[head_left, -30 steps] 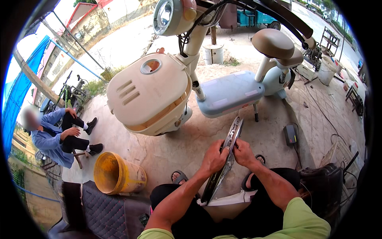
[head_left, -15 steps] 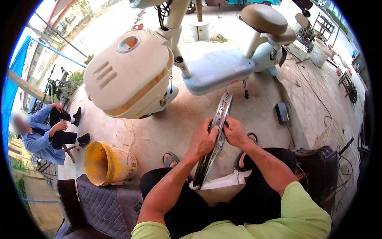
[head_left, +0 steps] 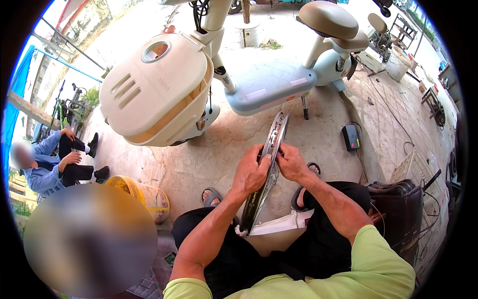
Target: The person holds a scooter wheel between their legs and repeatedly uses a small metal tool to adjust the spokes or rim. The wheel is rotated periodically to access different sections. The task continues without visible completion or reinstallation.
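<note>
Upright between my knees stands a metal wheel rim [head_left: 254,205], seen nearly edge-on. Its upper part is silvery with a row of holes, and its lower part looks black. My left hand [head_left: 251,169] is closed around the near left side of the rim. On the other side, my right hand [head_left: 292,162] pinches the rim with its thumb and fingers close to the left hand's. The rim's lower end rests by a white strip [head_left: 281,224] between my thighs.
Ahead stands an electric scooter with a cream front basket [head_left: 154,89] and a blue footboard [head_left: 271,84]. A black charger box [head_left: 350,137] lies on the floor at right. A yellow-stained bucket [head_left: 154,199] and a seated person [head_left: 55,159] are at left.
A large blurred round patch has come in at the lower left, covering part of the bucket and the quilted seat. My hands keep their hold on the rim, and the view has shifted slightly.
</note>
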### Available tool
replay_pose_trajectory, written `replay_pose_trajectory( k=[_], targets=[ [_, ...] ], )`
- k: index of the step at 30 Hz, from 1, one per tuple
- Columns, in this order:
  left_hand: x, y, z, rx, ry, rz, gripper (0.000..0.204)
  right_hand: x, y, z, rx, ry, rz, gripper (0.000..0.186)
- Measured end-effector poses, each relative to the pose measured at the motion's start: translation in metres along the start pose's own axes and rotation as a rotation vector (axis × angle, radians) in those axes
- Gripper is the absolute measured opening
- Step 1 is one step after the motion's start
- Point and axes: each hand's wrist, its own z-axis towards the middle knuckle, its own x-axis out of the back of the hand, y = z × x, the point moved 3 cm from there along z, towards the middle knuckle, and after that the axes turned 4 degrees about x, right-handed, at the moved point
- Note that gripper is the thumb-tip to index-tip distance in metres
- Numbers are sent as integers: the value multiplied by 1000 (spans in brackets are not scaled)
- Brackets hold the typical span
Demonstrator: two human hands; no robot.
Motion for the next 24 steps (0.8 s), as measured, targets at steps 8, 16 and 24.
replay_pose_trajectory(
  k=[8,16,24],
  targets=[
    [-7,-16,4,-55,55,79,36,-7,28,2,-102,-9,196,17],
    [3,-16,4,-120,81,60,42,-14,35,5,-124,-57,369,24],
    [-1,-12,-5,-64,66,24,41,-16,49,0,-28,-68,489,25]
  ],
)
